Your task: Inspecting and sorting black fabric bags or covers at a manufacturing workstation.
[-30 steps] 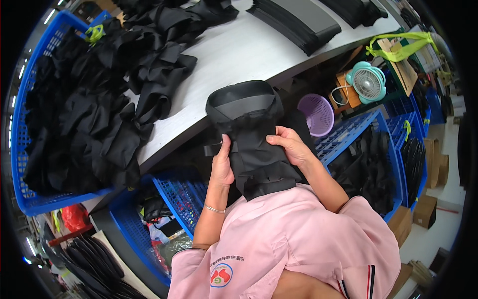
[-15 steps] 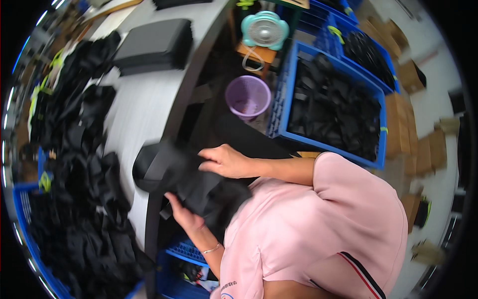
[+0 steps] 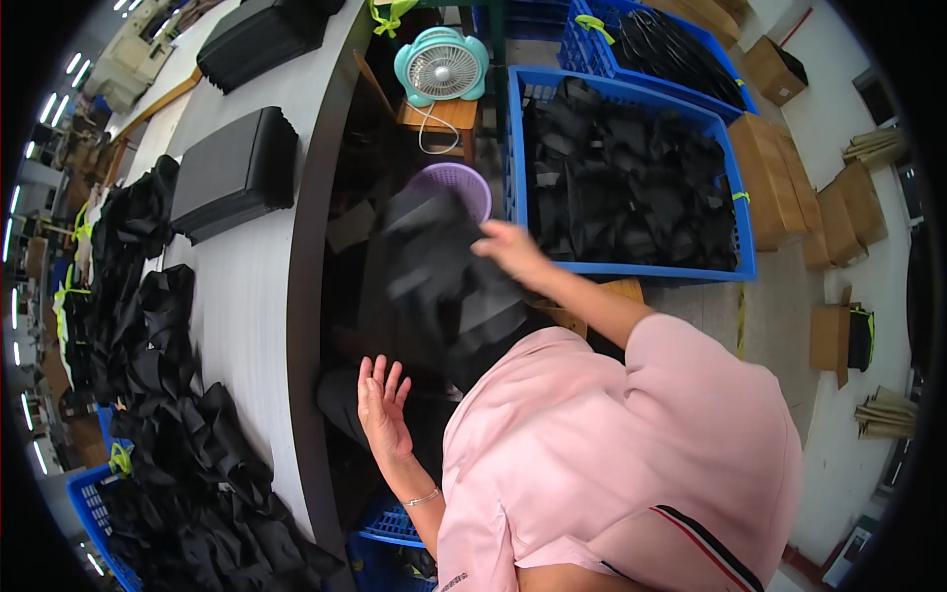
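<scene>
Right hand point(image 3: 513, 255) looks clamped on the right edge of a black fabric piece point(image 3: 449, 281); blur hides exactly how the fingers sit. Left hand point(image 3: 387, 409) is empty, fingers extended, apart from the cloth. Table point(image 3: 242, 321) runs down the left side, so the cloth is best handled clear of its edge to avoid snagging. Blue crate point(image 3: 651, 270), to the right, holds loose black pieces point(image 3: 631, 187); same caution at its near rim. The fabric piece is in the gap between table and crate, partly covering the purple basket point(image 3: 473, 185). It looks limp, and one-sided support will probably let it fold; left hand under the loose side would even that out. Fingers well onto the cloth should beat a corner pinch. Basket rim could catch a trailing edge. Bracelet point(image 3: 422, 498) on the left wrist could too, so worth watching.
</scene>
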The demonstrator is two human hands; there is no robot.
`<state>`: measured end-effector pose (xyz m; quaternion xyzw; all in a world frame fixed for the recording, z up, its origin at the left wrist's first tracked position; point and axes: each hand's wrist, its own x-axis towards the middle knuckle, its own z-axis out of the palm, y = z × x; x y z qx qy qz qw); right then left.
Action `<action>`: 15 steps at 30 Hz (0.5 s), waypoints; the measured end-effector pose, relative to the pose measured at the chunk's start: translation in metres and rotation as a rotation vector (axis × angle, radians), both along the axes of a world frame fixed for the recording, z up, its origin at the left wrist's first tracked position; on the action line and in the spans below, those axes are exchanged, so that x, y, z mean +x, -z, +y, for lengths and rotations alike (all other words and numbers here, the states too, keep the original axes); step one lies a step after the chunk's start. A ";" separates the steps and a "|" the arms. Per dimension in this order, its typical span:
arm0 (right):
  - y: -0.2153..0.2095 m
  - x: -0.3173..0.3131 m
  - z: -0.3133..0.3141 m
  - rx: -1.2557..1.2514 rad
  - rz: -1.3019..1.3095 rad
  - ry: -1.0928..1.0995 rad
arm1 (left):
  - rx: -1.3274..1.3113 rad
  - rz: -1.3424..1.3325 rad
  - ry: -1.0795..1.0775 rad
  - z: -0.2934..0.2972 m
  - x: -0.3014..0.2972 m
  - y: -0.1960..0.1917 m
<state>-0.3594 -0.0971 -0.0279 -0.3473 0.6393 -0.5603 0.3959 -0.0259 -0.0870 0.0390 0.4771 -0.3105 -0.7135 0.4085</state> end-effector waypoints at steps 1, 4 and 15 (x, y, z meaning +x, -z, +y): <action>0.003 -0.039 0.010 0.035 0.232 0.077 | -0.005 0.004 -0.009 0.001 0.001 0.001; -0.013 -0.127 0.034 0.004 0.064 0.340 | 0.043 -0.024 -0.033 0.007 0.014 0.010; -0.025 -0.453 0.066 0.303 0.901 0.831 | -0.057 -0.203 -0.260 -0.002 0.041 0.006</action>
